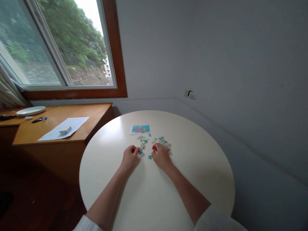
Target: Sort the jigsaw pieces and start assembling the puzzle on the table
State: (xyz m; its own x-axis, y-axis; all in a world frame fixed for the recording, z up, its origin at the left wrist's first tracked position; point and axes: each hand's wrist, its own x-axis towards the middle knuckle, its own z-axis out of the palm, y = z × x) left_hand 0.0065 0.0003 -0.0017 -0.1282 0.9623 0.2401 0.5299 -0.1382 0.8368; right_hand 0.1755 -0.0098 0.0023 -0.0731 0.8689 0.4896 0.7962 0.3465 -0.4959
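Loose jigsaw puzzle pieces, teal on some faces and pale on others, lie in a heap before me on the round white table. At this heap's left edge is my left hand, its fingers pinched together against a puzzle piece. My right hand curls over the front of a second heap of puzzle pieces; whatever its fingertips hold is too small to make out. Between the hands lies a single teal puzzle piece. Behind the heaps rests a colourful picture card with cartoon figures.
To the left stands a wooden desk bearing a paper sheet, a small white box and a white plate. A window is above it. A wall socket sits behind the table's right side.
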